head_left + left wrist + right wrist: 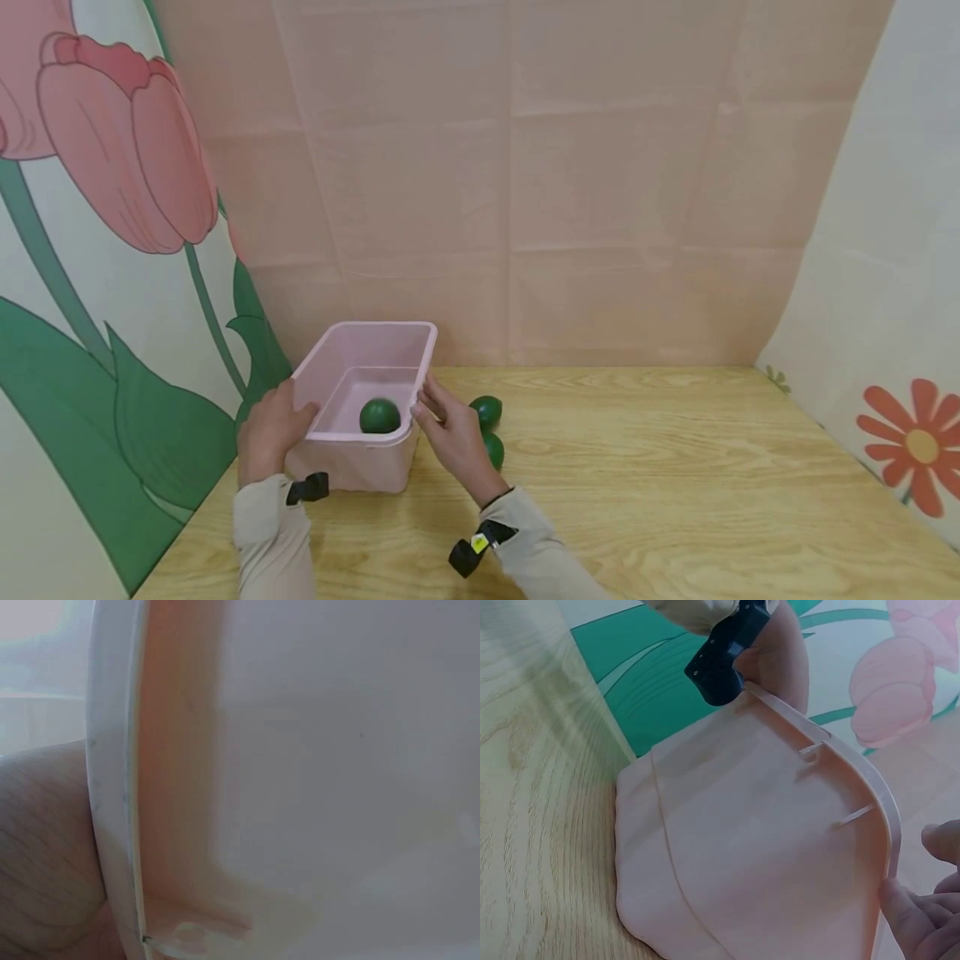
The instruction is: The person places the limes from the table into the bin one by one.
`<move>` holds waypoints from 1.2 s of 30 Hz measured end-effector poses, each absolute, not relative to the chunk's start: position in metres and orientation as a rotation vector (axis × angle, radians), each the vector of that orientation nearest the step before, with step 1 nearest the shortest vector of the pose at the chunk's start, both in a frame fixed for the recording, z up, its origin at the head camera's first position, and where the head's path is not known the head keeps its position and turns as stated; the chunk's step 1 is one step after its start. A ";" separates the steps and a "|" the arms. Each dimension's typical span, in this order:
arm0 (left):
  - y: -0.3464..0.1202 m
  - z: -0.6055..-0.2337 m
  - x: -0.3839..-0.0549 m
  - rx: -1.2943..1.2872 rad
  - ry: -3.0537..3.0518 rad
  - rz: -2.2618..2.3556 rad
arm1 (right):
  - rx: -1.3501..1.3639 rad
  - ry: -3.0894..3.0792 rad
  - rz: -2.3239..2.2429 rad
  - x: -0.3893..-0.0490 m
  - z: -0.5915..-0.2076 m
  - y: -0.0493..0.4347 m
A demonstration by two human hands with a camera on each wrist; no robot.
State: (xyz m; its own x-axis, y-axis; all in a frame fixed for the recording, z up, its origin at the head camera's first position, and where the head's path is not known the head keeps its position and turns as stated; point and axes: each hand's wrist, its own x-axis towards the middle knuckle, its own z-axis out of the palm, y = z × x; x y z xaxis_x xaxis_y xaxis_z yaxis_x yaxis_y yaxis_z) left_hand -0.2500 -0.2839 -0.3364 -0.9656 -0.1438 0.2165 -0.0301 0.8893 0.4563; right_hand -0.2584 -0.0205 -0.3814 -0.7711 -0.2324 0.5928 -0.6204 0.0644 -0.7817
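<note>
A pale pink plastic bin [352, 462] stands tilted on the table at left, its open top facing up and toward me. Inside it lies a dark green round fruit [379, 415] of unclear kind. My left hand [272, 427] grips the left rim, thumb over the edge and fingers outside. At the right rim, my right hand [454, 433] holds the edge; in the right wrist view a fingertip [900, 904] touches that rim. Two more green fruits, an upper one [487, 412] and a lower one [493, 450], lie just right of my right hand, the lower partly hidden.
The wooden table [660, 483] extends to the right. A pinkish-brown cloth backdrop [600, 208] hangs behind it. On the left is a tulip-printed panel [127, 158] close to the bin, and on the right a panel with a red flower [921, 447].
</note>
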 end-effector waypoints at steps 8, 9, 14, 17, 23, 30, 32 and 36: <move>-0.283 -0.337 -0.250 0.136 -2.808 -0.691 | 0.830 -2.055 1.760 -0.251 -0.374 -0.019; -0.283 -0.337 -0.250 0.135 -2.808 -0.695 | 0.821 -2.062 1.737 -0.250 -0.374 -0.019; -0.283 -0.337 -0.250 0.129 -2.805 -0.699 | 0.794 -2.065 1.651 -0.253 -0.375 -0.020; -0.283 -0.337 -0.249 0.125 -2.799 -0.700 | 0.775 -2.061 1.639 -0.257 -0.380 -0.020; -0.283 -0.337 -0.249 0.124 -2.795 -0.701 | 0.744 -2.071 1.636 -0.257 -0.383 -0.020; -0.283 -0.337 -0.249 0.122 -2.797 -0.685 | 0.735 -2.064 1.619 -0.257 -0.384 -0.020; -0.283 -0.337 -0.249 0.120 -2.795 -0.687 | 0.738 -2.056 1.612 -0.257 -0.383 -0.020; -0.283 -0.336 -0.249 0.117 -2.789 -0.695 | 0.729 -2.046 1.601 -0.258 -0.382 -0.020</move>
State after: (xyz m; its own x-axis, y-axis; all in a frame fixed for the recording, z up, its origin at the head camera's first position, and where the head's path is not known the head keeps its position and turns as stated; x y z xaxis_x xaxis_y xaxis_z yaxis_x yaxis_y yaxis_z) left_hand -0.2492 -0.2830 -0.3364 -0.9619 -0.1406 0.2344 -0.0142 0.8822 0.4707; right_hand -0.2575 -0.0196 -0.3824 -0.7643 -0.1357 0.6304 -0.6445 0.1909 -0.7404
